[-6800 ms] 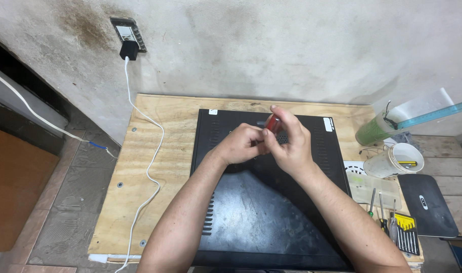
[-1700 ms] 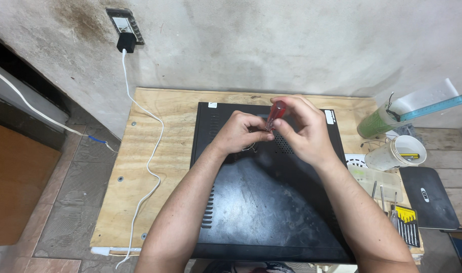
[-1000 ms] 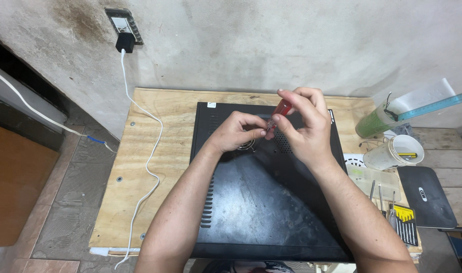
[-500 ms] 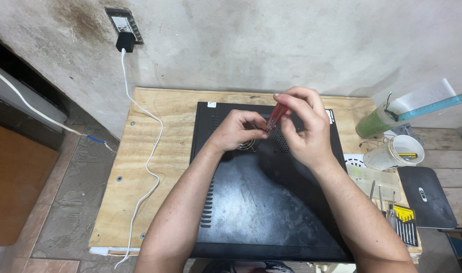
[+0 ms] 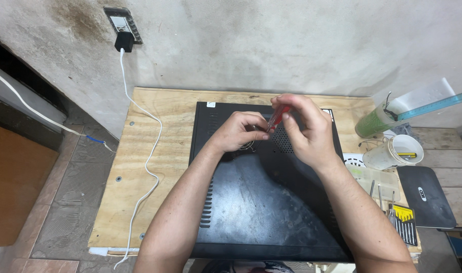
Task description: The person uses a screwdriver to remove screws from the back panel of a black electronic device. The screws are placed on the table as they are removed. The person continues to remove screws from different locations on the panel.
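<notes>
A large black metal case (image 5: 251,202) with vent slots lies flat on a plywood table (image 5: 140,167). My right hand (image 5: 304,134) grips a red-handled screwdriver (image 5: 276,117) over the far part of the case, tilted with its tip down to the left. My left hand (image 5: 238,131) is closed beside the screwdriver's tip, fingertips pinched near it. A small bit of thin wire shows under my left hand. What the tip touches is hidden by my fingers.
A white cable (image 5: 147,162) runs from a wall plug (image 5: 124,40) across the table's left side. At the right stand a white cup (image 5: 395,151), a green container (image 5: 375,121), a clear parts box (image 5: 377,179), a small screwdriver set (image 5: 405,222) and a black pad (image 5: 425,194).
My right hand and the red screwdriver have shifted slightly around the same spot, turning the handle. My left hand stays pinched at the tip. The case has not moved.
</notes>
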